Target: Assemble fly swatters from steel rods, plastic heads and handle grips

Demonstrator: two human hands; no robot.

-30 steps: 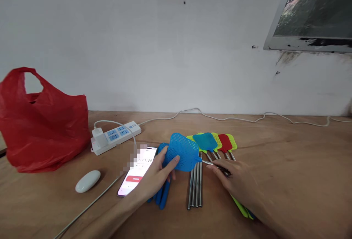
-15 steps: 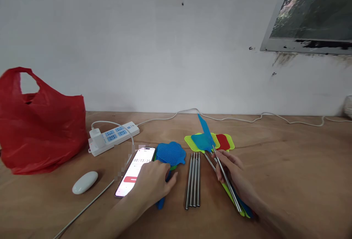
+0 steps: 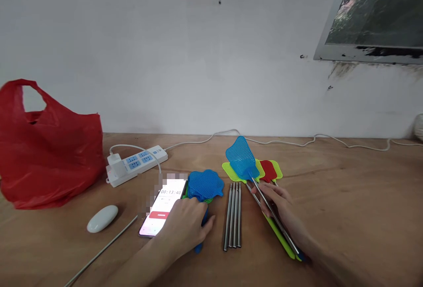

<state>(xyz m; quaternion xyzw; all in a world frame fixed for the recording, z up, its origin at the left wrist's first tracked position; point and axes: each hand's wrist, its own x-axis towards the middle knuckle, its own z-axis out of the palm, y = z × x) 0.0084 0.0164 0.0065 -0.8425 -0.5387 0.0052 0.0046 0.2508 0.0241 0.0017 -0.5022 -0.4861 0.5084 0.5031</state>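
My right hand [image 3: 280, 210] is closed round the metal rod of a blue fly swatter [image 3: 240, 156], whose mesh head tilts up over a row of yellow-green and red swatters [image 3: 269, 170] lying on the wooden table [image 3: 346, 199]. My left hand [image 3: 185, 227] rests with curled fingers on the handles of a small stack of blue swatter heads [image 3: 205, 184]. Between my hands lie several bare metal rods [image 3: 233, 214] side by side.
A lit phone [image 3: 163, 205] lies just left of my left hand. Farther left are a white oval object [image 3: 99, 218], a white power strip [image 3: 137, 163] with its cable, and a red plastic bag [image 3: 46, 150]. A thin rod [image 3: 99, 254] runs diagonally toward the front edge.
The blue swatter head left my left hand; my right hand lifted the swatter by its rod and turned the head flat-on. My left hand settled on the blue stack.
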